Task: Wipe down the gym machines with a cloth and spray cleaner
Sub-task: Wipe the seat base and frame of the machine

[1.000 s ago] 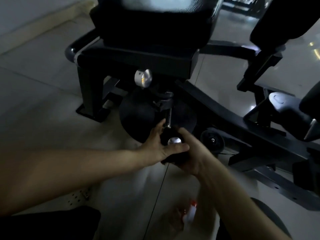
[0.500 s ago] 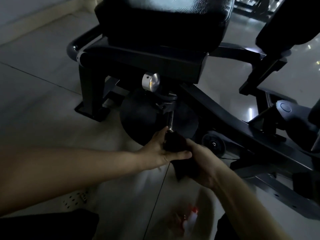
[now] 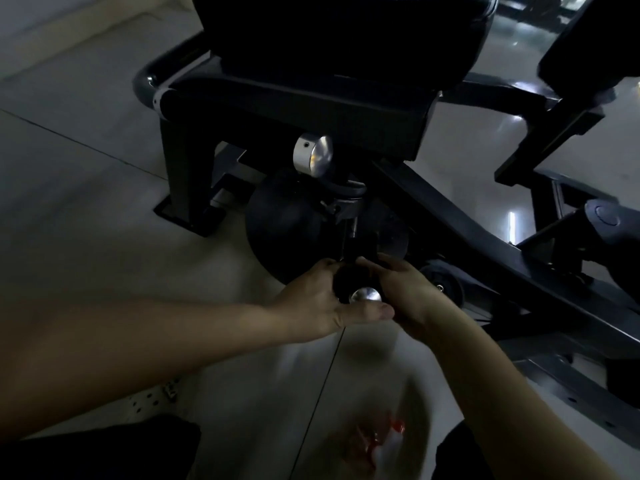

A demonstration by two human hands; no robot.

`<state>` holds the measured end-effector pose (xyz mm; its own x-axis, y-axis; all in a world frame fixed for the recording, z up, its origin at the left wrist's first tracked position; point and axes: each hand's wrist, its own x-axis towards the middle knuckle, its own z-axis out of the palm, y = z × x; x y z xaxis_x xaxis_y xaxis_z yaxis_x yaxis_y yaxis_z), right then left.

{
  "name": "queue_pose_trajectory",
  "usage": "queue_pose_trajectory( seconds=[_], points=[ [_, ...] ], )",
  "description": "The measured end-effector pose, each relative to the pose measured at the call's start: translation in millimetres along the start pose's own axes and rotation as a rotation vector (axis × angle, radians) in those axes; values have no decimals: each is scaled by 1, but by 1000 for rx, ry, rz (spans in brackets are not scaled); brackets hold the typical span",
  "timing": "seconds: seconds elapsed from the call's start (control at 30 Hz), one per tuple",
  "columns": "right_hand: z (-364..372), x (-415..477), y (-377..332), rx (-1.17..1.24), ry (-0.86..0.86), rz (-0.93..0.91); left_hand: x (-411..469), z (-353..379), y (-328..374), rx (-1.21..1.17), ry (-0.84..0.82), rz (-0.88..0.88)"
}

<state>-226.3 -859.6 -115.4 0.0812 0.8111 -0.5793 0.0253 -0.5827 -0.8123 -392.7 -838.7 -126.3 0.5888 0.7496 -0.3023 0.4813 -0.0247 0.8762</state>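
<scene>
1. Both hands meet on a short chrome-capped handle (image 3: 365,295) that sticks out low on the gym machine (image 3: 467,220), under its seat pad (image 3: 346,36).
2. The left hand (image 3: 320,301) has its fingers curled round the black grip, with the thumb lying just under the chrome end. I judge that it steadies the handle.
3. The right hand (image 3: 407,289) has its fingers clamped on the other side, on what seems to be the dark cloth (image 3: 346,280). In this dim light the cloth is hard to separate from the grip.
4. The spray bottle (image 3: 384,441), blurred, red and white, is on the floor (image 3: 86,202) between the two forearms, well apart from the floor's edge at the wall.
5. The step in hand is probably wiping this handle. To do it well, the cloth should wrap fully round the grip, then twist and slide along its whole length, over the chrome end too.
6. The left hand should shift its place, so that the part under it is wiped as well.
7. The handle may turn, so a firm hold helps.
</scene>
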Motion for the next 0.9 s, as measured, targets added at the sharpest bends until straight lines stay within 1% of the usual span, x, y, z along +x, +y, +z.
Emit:
queue_pose_trajectory(
  seconds=[0.13,0.2,0.23,0.3,0.37,0.43,0.47,0.5,0.57,0.6,0.67,0.73,0.77,0.9],
  points=[
    [-2,45,-1,-265,-44,-42,1,-1,3,77,-20,48],
    [-3,65,3,-319,-58,-52,0,-2,4,134,-20,19],
    [-3,76,7,-306,-39,-66,0,-2,3,160,-19,9],
    [-4,97,13,-308,88,-109,1,0,2,176,-32,-5],
    [-1,112,15,-446,234,-159,3,-2,2,193,-26,-8],
    [4,106,8,-546,348,-154,4,-4,4,216,-27,-29],
    [4,100,5,-481,333,-119,4,-3,4,238,-26,-41],
    [6,91,1,-342,273,-87,4,-3,4,262,-22,-40],
    [0,64,3,-123,29,-39,4,-2,4,302,-12,-14],
    [-6,52,1,-106,-69,-52,4,-2,5,318,-6,-6],
    [-20,39,0,-148,-189,-103,5,-3,5,349,-8,-1],
    [-28,47,-4,-250,-201,-109,7,-4,5,371,-18,-13],
    [-26,55,-7,-304,-180,-95,8,-5,4,372,-25,-16],
    [-11,103,-3,-480,29,-66,9,-6,4,413,-40,-14]
  ],
)
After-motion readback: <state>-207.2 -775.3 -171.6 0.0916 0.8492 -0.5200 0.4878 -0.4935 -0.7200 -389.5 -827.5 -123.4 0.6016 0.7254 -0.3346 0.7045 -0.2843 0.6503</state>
